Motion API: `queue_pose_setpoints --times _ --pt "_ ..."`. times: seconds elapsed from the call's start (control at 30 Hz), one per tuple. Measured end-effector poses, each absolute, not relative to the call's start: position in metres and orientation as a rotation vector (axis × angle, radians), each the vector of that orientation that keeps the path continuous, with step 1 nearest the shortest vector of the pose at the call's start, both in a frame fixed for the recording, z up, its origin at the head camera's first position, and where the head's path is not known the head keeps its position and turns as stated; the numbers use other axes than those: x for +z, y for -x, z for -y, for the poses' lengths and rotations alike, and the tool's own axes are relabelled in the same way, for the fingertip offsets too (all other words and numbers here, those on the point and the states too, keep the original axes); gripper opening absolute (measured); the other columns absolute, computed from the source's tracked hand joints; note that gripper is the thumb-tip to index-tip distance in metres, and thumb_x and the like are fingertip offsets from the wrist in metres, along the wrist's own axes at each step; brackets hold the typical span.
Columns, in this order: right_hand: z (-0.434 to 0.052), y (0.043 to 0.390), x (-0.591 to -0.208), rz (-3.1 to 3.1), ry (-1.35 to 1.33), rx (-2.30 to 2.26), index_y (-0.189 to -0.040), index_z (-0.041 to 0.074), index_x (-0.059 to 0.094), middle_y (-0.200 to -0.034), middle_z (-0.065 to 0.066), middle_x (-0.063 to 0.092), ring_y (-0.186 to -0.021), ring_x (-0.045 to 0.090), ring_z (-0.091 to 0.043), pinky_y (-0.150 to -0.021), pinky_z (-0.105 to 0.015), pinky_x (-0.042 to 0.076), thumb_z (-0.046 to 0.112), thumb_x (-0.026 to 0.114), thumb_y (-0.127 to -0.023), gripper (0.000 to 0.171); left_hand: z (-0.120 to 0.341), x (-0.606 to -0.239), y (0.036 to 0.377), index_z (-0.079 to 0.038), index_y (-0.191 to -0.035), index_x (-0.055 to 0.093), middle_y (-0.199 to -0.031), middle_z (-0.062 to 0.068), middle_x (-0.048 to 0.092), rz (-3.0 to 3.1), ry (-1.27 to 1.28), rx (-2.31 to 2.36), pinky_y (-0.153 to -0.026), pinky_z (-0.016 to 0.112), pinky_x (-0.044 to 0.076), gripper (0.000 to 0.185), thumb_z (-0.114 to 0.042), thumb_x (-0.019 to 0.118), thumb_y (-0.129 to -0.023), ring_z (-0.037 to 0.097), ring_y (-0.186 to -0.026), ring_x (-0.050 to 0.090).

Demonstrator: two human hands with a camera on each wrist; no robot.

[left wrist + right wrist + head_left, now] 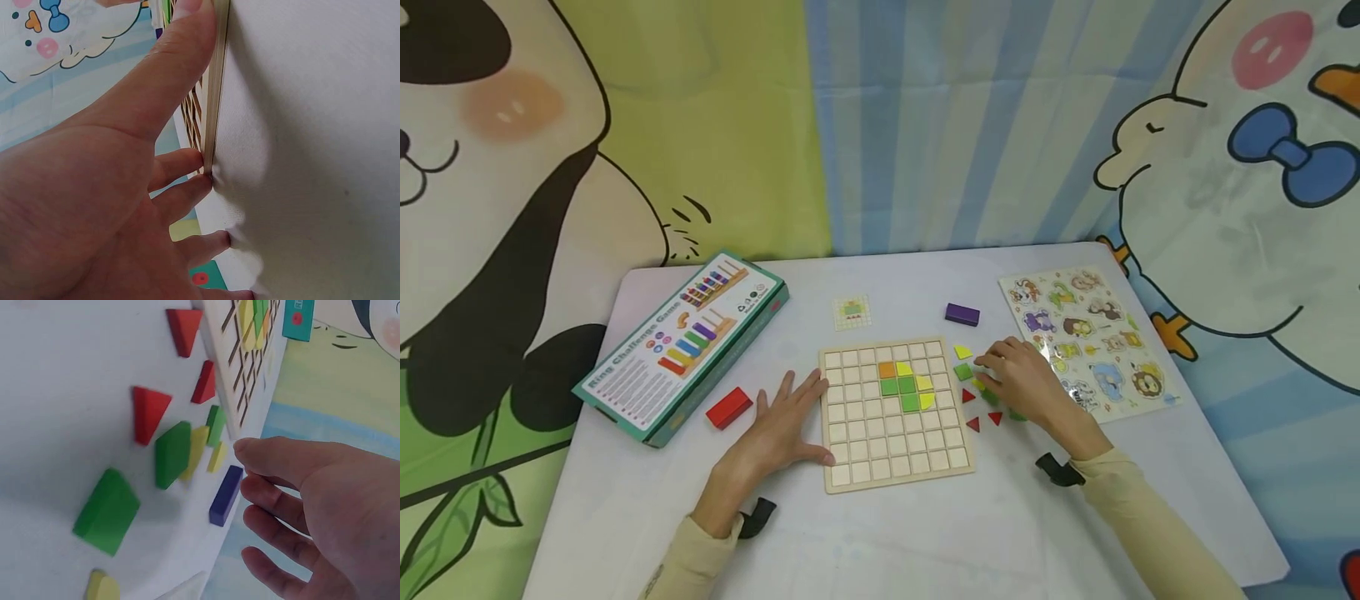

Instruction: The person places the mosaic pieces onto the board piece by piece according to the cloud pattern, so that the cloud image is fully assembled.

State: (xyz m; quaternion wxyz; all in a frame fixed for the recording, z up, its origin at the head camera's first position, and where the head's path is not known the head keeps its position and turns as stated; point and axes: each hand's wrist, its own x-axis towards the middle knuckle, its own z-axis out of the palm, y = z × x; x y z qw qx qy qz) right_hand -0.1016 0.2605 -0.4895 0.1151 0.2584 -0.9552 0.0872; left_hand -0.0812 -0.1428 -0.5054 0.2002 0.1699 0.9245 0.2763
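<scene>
The box (pixel 681 348), at the left of the tabletop (pixel 880 542), reads "Challenge Game"; the word before ends in "ing", its first letter unclear. Its finer print and small black marks are too small to read. A sheet (pixel 1086 343) of cartoon animals lies at the right.

The left grip (pixel 775 435) is spread, thumb and fingertips touching the left edge of the board (pixel 880 448). The red block (pixel 729 408) lies just beside it, on its left.

The board lies between the two hands, with an orange square (pixel 887 370), three green squares (pixel 907 384) and three yellow pieces (pixel 926 383) set in its upper middle cells.

The right grip (pixel 1024 382) is half open, fingers loosely bent and nothing seen between thumb and forefinger. It hovers off the board's right edge, above loose green pieces (pixel 173 455), yellow ones (pixel 217 457) and red triangles (pixel 150 412). The purple block (pixel 962 314) lies beyond its fingertips, and the gridded card (pixel 852 312) behind the board.
</scene>
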Motion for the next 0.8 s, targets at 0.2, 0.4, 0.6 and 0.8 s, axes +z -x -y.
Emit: queue_pose_setpoints --times 0.2,0.4,0.6,0.8 --pt "-0.261 0.106 -0.498 2.874 -0.787 0.36 -0.111 0.006 0.078 -0.099 -0.008 0.071 -0.092 0.062 -0.026 -0.077 -0.04 0.054 0.02 0.083 -0.084 0.031 0.144 -0.507 0.081 -0.015 -0.16 0.03 -0.171 0.008 0.017 -2.565 -0.451 0.8 -0.113 0.08 -0.006 0.12 -0.038 0.096 -0.063 0.045 -0.157 -0.001" --pt "-0.256 0.11 -0.504 2.932 -0.77 0.344 -0.113 0.008 0.077 -0.101 -0.007 0.069 -0.092 0.059 -0.024 -0.075 -0.037 0.051 0.026 0.083 -0.085 0.034 0.144 -0.509 0.08 -0.016 -0.161 0.029 -0.172 0.006 0.016 -2.551 -0.452 0.803 -0.113 0.079 -0.007 0.121 -0.039 0.096 -0.063 0.044 -0.157 -0.002" --pt "-0.253 0.114 -0.505 2.917 -0.783 0.296 -0.105 0.008 0.079 -0.097 -0.007 0.069 -0.088 0.06 -0.023 -0.072 -0.036 0.051 0.024 0.084 -0.084 0.027 0.144 -0.509 0.08 -0.017 -0.161 0.03 -0.172 0.005 0.016 -2.563 -0.458 0.797 -0.113 0.079 -0.007 0.121 -0.04 0.096 -0.062 0.044 -0.157 -0.001" --pt "-0.254 0.117 -0.503 2.912 -0.787 0.324 -0.101 0.007 0.08 -0.095 -0.007 0.072 -0.087 0.062 -0.023 -0.072 -0.037 0.054 0.024 0.085 -0.083 0.026 0.145 -0.507 0.081 -0.017 -0.161 0.029 -0.172 0.005 0.015 -2.558 -0.451 0.794 -0.114 0.078 -0.008 0.122 -0.04 0.096 -0.062 0.043 -0.158 -0.003"
